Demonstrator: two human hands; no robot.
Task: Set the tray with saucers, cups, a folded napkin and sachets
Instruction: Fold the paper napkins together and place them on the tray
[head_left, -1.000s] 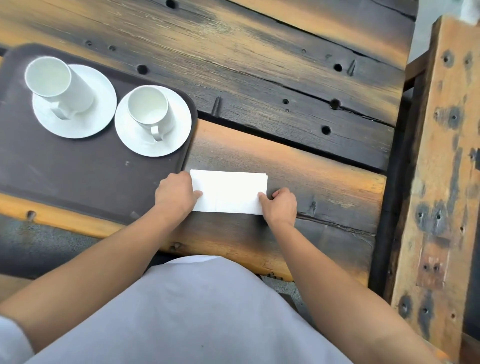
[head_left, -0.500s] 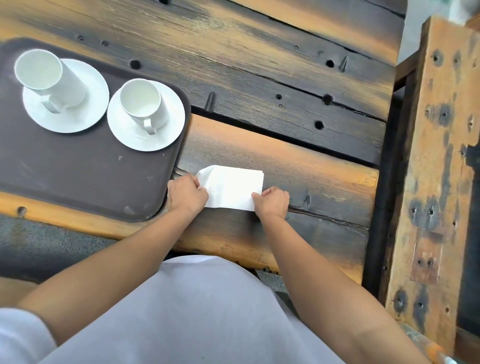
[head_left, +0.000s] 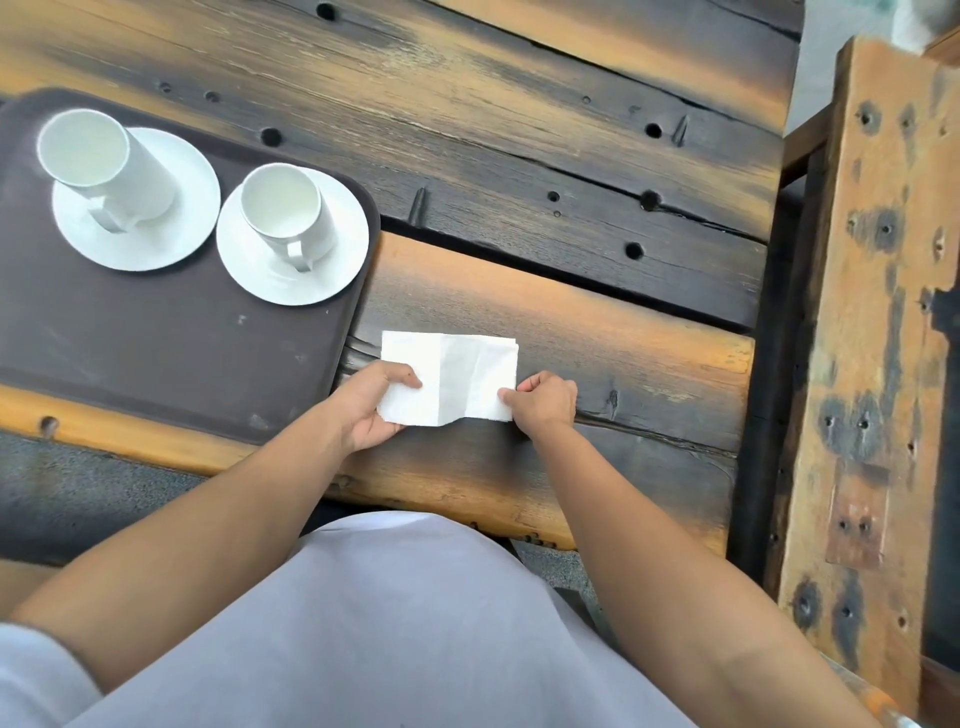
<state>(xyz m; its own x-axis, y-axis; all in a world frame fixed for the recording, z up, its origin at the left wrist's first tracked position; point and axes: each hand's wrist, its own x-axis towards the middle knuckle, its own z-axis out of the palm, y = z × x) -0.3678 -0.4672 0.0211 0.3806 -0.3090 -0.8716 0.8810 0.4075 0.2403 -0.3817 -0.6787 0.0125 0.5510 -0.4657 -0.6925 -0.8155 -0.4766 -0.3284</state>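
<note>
A white paper napkin (head_left: 457, 374) lies folded on the wooden table, just right of the dark brown tray (head_left: 171, 343). My left hand (head_left: 371, 402) pinches its near left corner, thumb on top, and that corner is lifted a little. My right hand (head_left: 543, 402) pinches the near right corner. On the tray stand two white saucers, the left saucer (head_left: 171, 236) and the right saucer (head_left: 337, 275). Each carries a white cup: the left cup (head_left: 104, 161) and the right cup (head_left: 285, 213). No sachets are in view.
The table is of dark, weathered planks (head_left: 519, 156) with holes and gaps. A worn wooden beam (head_left: 878, 312) stands along the right side. The table's near edge (head_left: 467, 499) runs just in front of my body.
The napkin has become shorter from left to right, folded over from its long flat shape. Both hands shifted along its near edge and now pinch its corners.
</note>
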